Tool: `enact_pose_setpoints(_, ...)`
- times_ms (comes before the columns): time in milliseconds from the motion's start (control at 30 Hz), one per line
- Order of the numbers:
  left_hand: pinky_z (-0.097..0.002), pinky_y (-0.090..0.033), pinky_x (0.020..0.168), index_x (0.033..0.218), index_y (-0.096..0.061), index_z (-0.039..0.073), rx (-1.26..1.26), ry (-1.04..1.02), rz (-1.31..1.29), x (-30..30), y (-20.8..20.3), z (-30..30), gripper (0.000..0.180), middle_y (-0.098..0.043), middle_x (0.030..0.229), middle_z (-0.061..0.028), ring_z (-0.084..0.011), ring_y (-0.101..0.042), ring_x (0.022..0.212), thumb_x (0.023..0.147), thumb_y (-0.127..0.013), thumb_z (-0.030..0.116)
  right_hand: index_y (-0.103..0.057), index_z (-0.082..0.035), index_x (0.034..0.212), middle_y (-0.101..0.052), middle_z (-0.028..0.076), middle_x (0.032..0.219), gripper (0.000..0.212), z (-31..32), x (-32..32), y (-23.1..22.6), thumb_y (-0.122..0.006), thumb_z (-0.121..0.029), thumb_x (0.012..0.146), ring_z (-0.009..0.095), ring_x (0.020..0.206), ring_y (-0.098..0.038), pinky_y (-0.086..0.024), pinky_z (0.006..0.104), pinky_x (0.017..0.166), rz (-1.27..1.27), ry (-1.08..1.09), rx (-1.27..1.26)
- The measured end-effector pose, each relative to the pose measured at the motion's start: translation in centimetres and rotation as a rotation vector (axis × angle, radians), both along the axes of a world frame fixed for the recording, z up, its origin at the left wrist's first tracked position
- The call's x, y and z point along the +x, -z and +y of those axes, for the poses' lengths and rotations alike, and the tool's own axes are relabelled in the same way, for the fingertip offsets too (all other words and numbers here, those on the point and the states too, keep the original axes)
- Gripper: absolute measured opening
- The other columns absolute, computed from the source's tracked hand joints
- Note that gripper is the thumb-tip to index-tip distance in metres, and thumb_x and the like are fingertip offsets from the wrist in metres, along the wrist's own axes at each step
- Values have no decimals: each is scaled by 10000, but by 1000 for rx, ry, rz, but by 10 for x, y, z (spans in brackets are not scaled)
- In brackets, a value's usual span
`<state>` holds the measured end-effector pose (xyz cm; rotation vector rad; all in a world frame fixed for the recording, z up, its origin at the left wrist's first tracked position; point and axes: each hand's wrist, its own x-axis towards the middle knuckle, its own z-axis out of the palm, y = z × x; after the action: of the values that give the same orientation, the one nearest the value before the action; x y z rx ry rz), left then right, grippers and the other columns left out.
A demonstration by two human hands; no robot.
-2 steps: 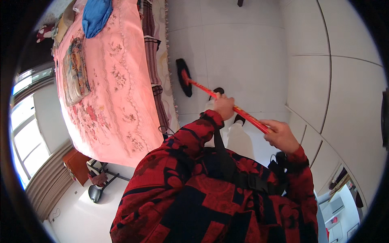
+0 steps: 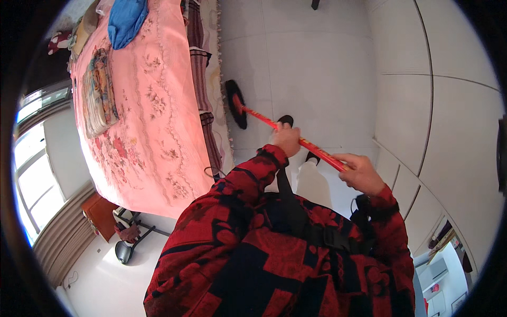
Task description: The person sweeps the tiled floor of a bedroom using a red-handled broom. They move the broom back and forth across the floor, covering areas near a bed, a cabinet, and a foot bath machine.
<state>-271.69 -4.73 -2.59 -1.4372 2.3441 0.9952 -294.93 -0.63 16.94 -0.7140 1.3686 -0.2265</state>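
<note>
I hold a broom by its red handle, which slants from beside my right hip to the floor at the left. Wrapped round the middle of the handle is my left hand. My right hand grips close to its top end. At the far end, the dark bristle head rests on the pale floor, just beside the fringed edge of the bed cover. My dark shoes show under and behind the handle.
To my left stands a bed with a pink flowered spread, bearing a folded blanket and a blue cloth. White cabinets line the right side. A black-framed object stands on the floor behind at left.
The broom head has slid slightly left toward the bed and a little nearer to me. Both my hands have shifted left with the handle.
</note>
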Motion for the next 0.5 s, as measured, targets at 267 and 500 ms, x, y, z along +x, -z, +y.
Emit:
enact_pose_setpoints(267, -516, -507, 753, 1040, -606, 74, 233, -230, -212, 56, 45, -24, 278, -531, 1071, -282, -464, -565, 944, 780, -611, 171, -628, 5, 1089, -558, 39, 692, 365, -41, 71, 43, -569, -35, 731, 114, 561, -516, -439, 282, 519, -21, 87, 68)
enact_pose_setpoints(500, -534, -500, 630, 849, -642, 27, 36, -22, 13, -22, 36, -34, 203, -612, 729, -211, -444, -582, 875, 689, -654, 151, -609, -5, 1138, -596, 47, 697, 395, -32, 32, -8, -590, -40, 745, 100, 554, -534, -448, 257, 519, 262, 68, -145)
